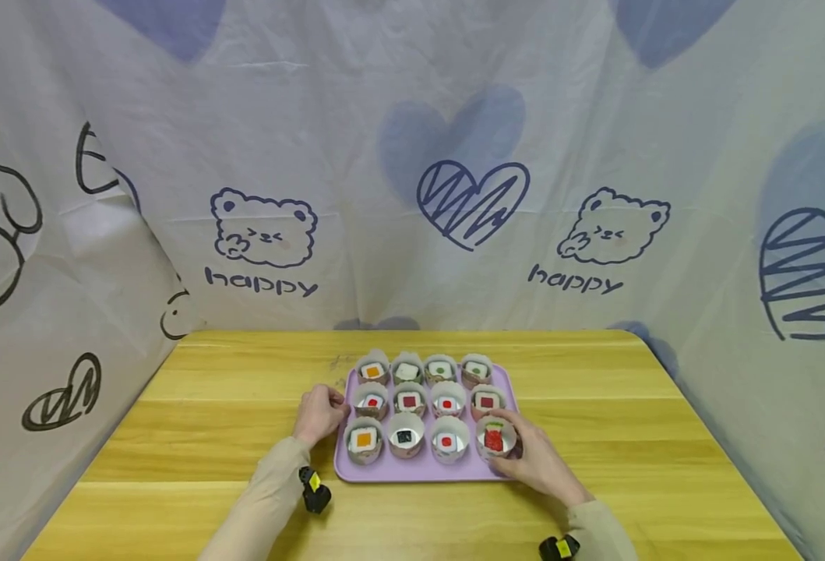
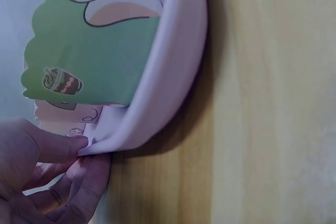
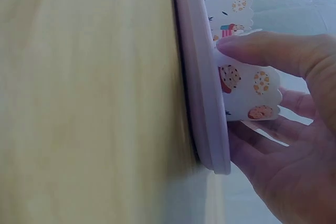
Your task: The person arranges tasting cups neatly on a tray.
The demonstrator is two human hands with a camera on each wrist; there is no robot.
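Observation:
A lilac tray [image 1: 419, 470] holds rows of paper baking cups, each with a small piece inside. At its left edge, my left hand [image 1: 319, 414] pinches the rim; the left wrist view shows the thumb above the tray lip [image 2: 176, 72] and the fingers below. Beside that hand stands a green paper cup [image 2: 92, 56] with a cartoon print. My right hand [image 1: 537, 461] grips the front right paper cup [image 3: 247, 90], thumb on one side and fingers round the other. This white cup has printed sweets on it. Inside lies a red piece [image 1: 494, 441] with a green end.
The tray lies on a wood-grain table [image 1: 244, 374]. White cloth [image 1: 384, 265] printed with hearts and bears hangs behind the table and at both sides. Other filled cups, such as one with an orange-topped white piece [image 1: 364, 439], stand close together on the tray.

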